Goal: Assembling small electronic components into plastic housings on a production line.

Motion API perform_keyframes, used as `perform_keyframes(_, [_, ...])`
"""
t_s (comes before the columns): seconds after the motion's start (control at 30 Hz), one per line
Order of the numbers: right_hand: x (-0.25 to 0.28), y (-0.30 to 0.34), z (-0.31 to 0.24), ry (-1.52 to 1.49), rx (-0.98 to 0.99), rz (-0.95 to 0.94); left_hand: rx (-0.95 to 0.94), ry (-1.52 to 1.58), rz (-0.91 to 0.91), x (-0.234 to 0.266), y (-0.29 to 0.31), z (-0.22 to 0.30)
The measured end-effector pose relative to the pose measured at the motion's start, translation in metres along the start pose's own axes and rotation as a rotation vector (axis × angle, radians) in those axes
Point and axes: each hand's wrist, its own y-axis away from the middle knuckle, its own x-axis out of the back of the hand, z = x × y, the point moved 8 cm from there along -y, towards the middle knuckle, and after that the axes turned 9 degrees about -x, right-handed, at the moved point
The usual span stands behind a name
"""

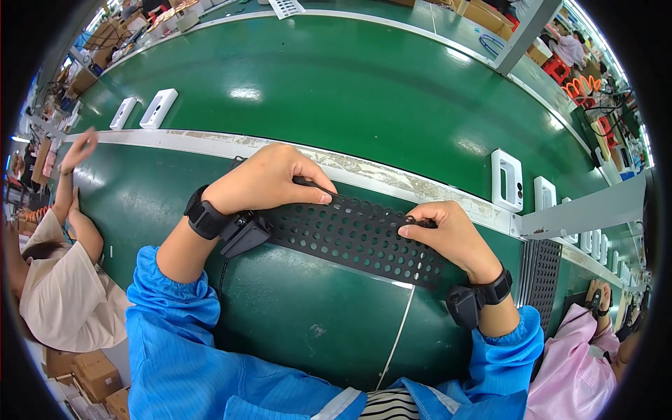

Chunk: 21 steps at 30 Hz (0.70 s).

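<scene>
A black perforated strip (pixel 336 234), with rows of round holes, lies stretched between my two hands at the near side of the green bench. My left hand (pixel 269 178) pinches its far edge towards the left, thumb and fingers closed on it. Further right, my right hand (pixel 451 234) grips the same far edge between thumb and fingers. That edge looks bent up and scalloped between the hands. The strip's left end is partly hidden behind my left hand and wrist. Both wrists wear black straps with small black boxes.
Beyond a worn pale rail (pixel 399 183) runs a green belt, with white plastic frames (pixel 507 180) standing along it. A stack of black perforated strips (pixel 540 273) lies to my right, beside a grey post (pixel 581 210). Co-workers sit left and right; one reaches a hand (pixel 80 148) over the bench.
</scene>
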Motion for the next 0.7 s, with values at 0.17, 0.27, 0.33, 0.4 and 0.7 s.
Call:
perform_keyframes(0.17, [-0.001,-0.001,0.0,-0.011,0.006,-0.009,0.055,0.075,-0.001,-0.003,0.0,-0.005])
perform_keyframes(0.27, [-0.001,-0.001,0.001,-0.022,0.011,-0.012,0.094,0.13,-0.011,-0.004,0.0,-0.006])
perform_keyframes(0.33, [0.0,-0.001,0.002,-0.038,0.011,-0.011,0.094,0.158,-0.019,-0.005,0.0,-0.004])
perform_keyframes(0.4, [0.0,0.0,0.002,-0.036,0.01,-0.013,0.094,0.171,-0.022,-0.006,0.001,-0.005])
perform_keyframes(0.7, [-0.001,0.0,0.0,-0.013,0.021,-0.01,0.095,0.156,0.009,-0.003,0.002,-0.007])
